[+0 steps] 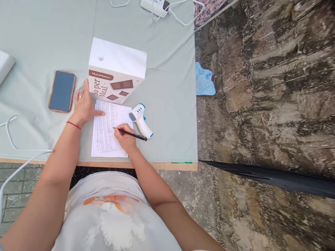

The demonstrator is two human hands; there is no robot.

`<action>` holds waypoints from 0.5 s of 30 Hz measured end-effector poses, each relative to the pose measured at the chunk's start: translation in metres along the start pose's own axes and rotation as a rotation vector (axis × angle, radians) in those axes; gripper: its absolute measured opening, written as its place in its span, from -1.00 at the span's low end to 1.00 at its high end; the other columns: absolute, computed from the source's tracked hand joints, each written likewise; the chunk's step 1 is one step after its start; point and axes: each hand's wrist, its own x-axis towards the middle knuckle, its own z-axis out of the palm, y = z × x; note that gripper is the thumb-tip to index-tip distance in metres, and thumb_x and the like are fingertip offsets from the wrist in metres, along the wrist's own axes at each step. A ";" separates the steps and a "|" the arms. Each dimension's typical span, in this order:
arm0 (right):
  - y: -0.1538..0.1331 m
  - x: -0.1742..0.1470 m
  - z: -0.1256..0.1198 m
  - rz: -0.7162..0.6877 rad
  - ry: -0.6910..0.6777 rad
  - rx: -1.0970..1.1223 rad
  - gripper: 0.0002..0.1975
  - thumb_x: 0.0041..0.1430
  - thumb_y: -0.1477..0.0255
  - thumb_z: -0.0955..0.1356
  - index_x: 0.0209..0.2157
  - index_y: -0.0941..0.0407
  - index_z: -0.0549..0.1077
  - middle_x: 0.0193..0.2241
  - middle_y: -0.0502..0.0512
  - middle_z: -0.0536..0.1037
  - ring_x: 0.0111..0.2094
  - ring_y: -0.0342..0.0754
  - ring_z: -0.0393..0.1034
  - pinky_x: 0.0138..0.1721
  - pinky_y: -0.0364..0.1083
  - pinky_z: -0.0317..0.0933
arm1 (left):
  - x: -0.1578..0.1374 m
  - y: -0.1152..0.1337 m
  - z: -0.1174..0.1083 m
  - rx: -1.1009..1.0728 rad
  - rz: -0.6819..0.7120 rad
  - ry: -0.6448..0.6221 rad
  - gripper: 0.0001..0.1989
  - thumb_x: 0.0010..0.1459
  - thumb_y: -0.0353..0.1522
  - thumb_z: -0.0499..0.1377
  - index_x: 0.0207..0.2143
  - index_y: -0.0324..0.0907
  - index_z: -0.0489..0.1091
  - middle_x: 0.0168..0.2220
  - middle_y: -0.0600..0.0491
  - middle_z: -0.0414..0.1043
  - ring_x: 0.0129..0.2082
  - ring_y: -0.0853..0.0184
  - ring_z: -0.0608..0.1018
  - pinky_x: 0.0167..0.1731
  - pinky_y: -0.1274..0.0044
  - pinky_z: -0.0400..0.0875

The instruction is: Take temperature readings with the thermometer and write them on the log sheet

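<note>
My right hand [126, 138] is closed around a black pen [137, 135], its tip on a handwritten sheet of paper [107, 137]. The sheet lies on more white paper near the table's front edge. My left hand [85, 103] is open, its thumb on the sheet's upper left and its fingers along the left side of a white box [117, 57] marked "NutriMotion Su-per Meal". That box stands just behind the paper and covers its top edge. Just right of the paper lies a white and blue infrared thermometer [141, 120].
A smartphone [62, 91] in a brown case lies left of my left hand. White cables [28, 150] cross the left side, and a white power strip [155, 7] sits at the back. Beyond the right table edge are a blue cloth [205, 79] and a stone wall [261, 87].
</note>
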 end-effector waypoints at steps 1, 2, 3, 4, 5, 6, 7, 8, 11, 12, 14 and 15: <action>-0.001 0.000 0.000 -0.004 0.002 0.005 -0.90 0.18 0.37 0.33 -0.42 0.03 0.42 -0.56 -0.09 0.39 -0.53 -0.12 0.24 -0.43 -0.11 0.24 | 0.000 0.001 -0.001 0.004 -0.001 -0.005 0.75 -0.39 -0.06 0.68 0.57 -0.18 -0.46 0.54 -0.40 -0.09 0.55 -0.32 -0.04 0.51 -0.07 -0.36; -0.002 0.001 0.000 -0.008 0.004 0.009 -0.91 0.17 0.38 0.33 -0.42 0.03 0.41 -0.57 -0.09 0.39 -0.54 -0.12 0.23 -0.43 -0.11 0.23 | -0.001 0.002 -0.001 0.009 -0.004 -0.010 0.75 -0.38 -0.07 0.68 0.57 -0.19 -0.46 0.54 -0.41 -0.10 0.55 -0.33 -0.05 0.51 -0.07 -0.37; -0.002 0.001 0.000 -0.013 0.006 0.013 -0.91 0.17 0.38 0.32 -0.42 0.03 0.41 -0.57 -0.10 0.38 -0.54 -0.12 0.23 -0.43 -0.11 0.23 | -0.001 0.002 -0.001 0.011 -0.007 -0.012 0.75 -0.38 -0.07 0.68 0.56 -0.20 -0.46 0.54 -0.42 -0.12 0.55 -0.34 -0.06 0.51 -0.07 -0.38; -0.003 0.001 0.000 -0.015 0.005 0.017 -0.91 0.17 0.38 0.32 -0.42 0.03 0.41 -0.57 -0.10 0.38 -0.55 -0.12 0.23 -0.43 -0.11 0.23 | -0.001 0.002 -0.002 0.011 -0.007 -0.012 0.74 -0.38 -0.06 0.68 0.57 -0.19 -0.45 0.55 -0.41 -0.13 0.55 -0.34 -0.07 0.51 -0.08 -0.39; -0.003 0.001 -0.001 -0.015 0.003 0.018 -0.91 0.17 0.38 0.32 -0.42 0.03 0.40 -0.58 -0.10 0.37 -0.55 -0.12 0.22 -0.43 -0.11 0.23 | -0.001 0.002 -0.001 0.008 -0.005 -0.010 0.74 -0.38 -0.04 0.68 0.57 -0.18 -0.45 0.55 -0.40 -0.13 0.55 -0.34 -0.07 0.50 -0.08 -0.39; -0.003 0.002 -0.001 -0.011 -0.002 0.017 -0.91 0.16 0.37 0.32 -0.43 0.03 0.40 -0.58 -0.10 0.37 -0.55 -0.12 0.22 -0.43 -0.11 0.23 | -0.001 0.001 -0.001 0.004 -0.001 -0.008 0.74 -0.38 -0.03 0.68 0.57 -0.17 -0.44 0.55 -0.39 -0.12 0.55 -0.34 -0.07 0.50 -0.08 -0.40; -0.003 0.002 -0.001 -0.006 -0.006 0.015 -0.91 0.16 0.37 0.32 -0.43 0.03 0.39 -0.58 -0.10 0.37 -0.55 -0.11 0.22 -0.43 -0.11 0.23 | -0.001 0.001 -0.001 -0.001 0.004 -0.005 0.74 -0.38 -0.02 0.67 0.57 -0.17 -0.44 0.55 -0.38 -0.12 0.55 -0.34 -0.07 0.51 -0.09 -0.39; -0.003 0.002 -0.001 -0.001 -0.010 0.010 -0.91 0.16 0.37 0.32 -0.43 0.03 0.39 -0.58 -0.10 0.36 -0.55 -0.11 0.22 -0.43 -0.10 0.23 | -0.001 0.000 0.000 -0.005 0.008 -0.002 0.73 -0.38 -0.01 0.67 0.57 -0.17 -0.44 0.55 -0.37 -0.13 0.55 -0.34 -0.07 0.51 -0.09 -0.39; -0.002 0.001 -0.002 0.023 -0.021 -0.016 -0.92 0.14 0.38 0.32 -0.44 0.02 0.38 -0.58 -0.10 0.37 -0.53 -0.11 0.23 -0.41 -0.11 0.24 | -0.001 -0.002 0.002 -0.013 0.005 -0.001 0.74 -0.38 -0.01 0.67 0.57 -0.17 -0.44 0.56 -0.37 -0.16 0.56 -0.32 -0.09 0.52 -0.06 -0.40; -0.002 0.001 -0.002 0.033 -0.027 -0.026 -0.93 0.13 0.39 0.32 -0.44 0.02 0.37 -0.58 -0.10 0.37 -0.53 -0.11 0.23 -0.41 -0.11 0.24 | 0.000 -0.003 0.002 -0.015 0.003 -0.002 0.74 -0.38 -0.01 0.67 0.57 -0.16 -0.44 0.56 -0.36 -0.17 0.57 -0.31 -0.11 0.52 -0.06 -0.41; -0.002 0.001 -0.002 0.048 -0.035 -0.036 -0.93 0.12 0.40 0.32 -0.45 0.02 0.37 -0.58 -0.11 0.37 -0.52 -0.11 0.23 -0.41 -0.11 0.24 | 0.000 -0.004 0.003 -0.018 0.004 -0.005 0.74 -0.38 0.00 0.67 0.57 -0.15 -0.45 0.57 -0.35 -0.19 0.57 -0.30 -0.13 0.52 -0.05 -0.43; -0.002 0.001 -0.002 0.048 -0.035 -0.033 -0.93 0.12 0.40 0.32 -0.45 0.02 0.37 -0.58 -0.11 0.37 -0.52 -0.11 0.23 -0.41 -0.10 0.23 | 0.001 -0.005 0.003 -0.020 0.005 -0.007 0.74 -0.38 0.00 0.67 0.57 -0.15 -0.45 0.57 -0.35 -0.20 0.57 -0.30 -0.14 0.52 -0.05 -0.44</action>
